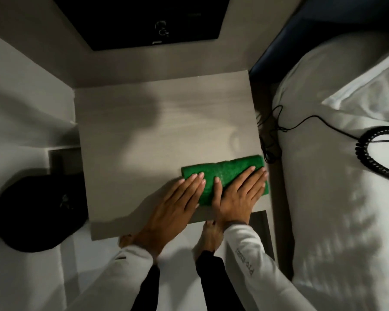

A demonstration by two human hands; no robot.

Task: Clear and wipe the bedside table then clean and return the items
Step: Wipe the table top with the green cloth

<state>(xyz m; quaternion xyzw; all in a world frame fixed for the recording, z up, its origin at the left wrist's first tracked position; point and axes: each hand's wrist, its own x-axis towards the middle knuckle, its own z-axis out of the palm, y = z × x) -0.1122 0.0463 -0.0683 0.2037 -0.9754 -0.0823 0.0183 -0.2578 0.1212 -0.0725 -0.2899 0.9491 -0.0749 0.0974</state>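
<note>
- The bedside table (144, 131) carries nothing but a folded green cloth (225, 173), which lies at the table's near right corner, next to the bed.
- The person's left hand (173, 205) lies flat on the cloth's left end, fingers spread and gripping nothing.
- The right hand (238, 196) presses flat on the cloth's right part, fingers also extended, close beside the left.
- Clearing appears finished, judging by the bare top; wiping looks to be under way.
- A coiled phone cord (373, 153) lies on the bed (346, 221), right of the table; the phone itself is out of view.
- A dark round object (36, 212) sits on the floor left of the table; what it is cannot be told.
- Cleaning and returning the items seem still to come.
</note>
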